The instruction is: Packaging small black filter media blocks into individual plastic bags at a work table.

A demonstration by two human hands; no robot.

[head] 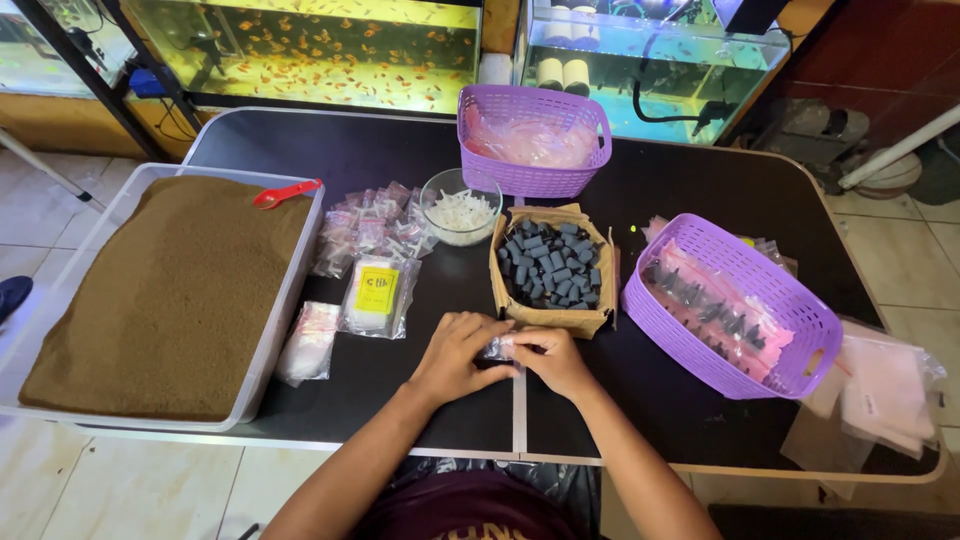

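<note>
Both my hands meet at the near middle of the black table [380, 160]. My left hand [455, 355] and my right hand [550, 360] pinch a small clear plastic bag [500, 348] between their fingers, pressing it close to the tabletop. Its contents are mostly hidden by my fingers. Just beyond my hands stands a brown cardboard box [550, 265] full of several small dark grey cylinders. A glass bowl [461, 207] with white bits sits behind it to the left.
A large clear tub of brown granules [170, 290] with a red scoop [285, 193] fills the left. Small filled bags [375, 295] lie beside it. Two purple baskets [533, 140] [735, 305] hold bags. Loose bags [885, 395] lie at the right edge. Fish tanks [320, 50] stand behind.
</note>
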